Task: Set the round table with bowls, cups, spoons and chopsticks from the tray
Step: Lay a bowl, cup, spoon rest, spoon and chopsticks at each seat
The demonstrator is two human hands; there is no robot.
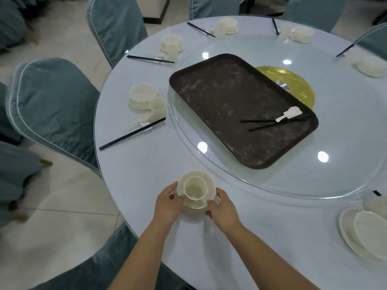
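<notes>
At the near edge of the round table (272,237), a white cup (195,188) sits inside a white bowl (206,178) on a small plate (193,210). My left hand (168,204) grips the stack's left side and my right hand (224,208) grips its right side. The dark tray (219,95) lies on the glass turntable (345,164), holding one white spoon (290,114) and a pair of black chopsticks (274,123).
Set places with bowl, cup, spoon and chopsticks ring the table's left and far sides, the nearest (144,97) at left. Plates (364,231) lie at the right edge. Blue-covered chairs (54,105) surround the table. A gold centre disc (291,84) shows behind the tray.
</notes>
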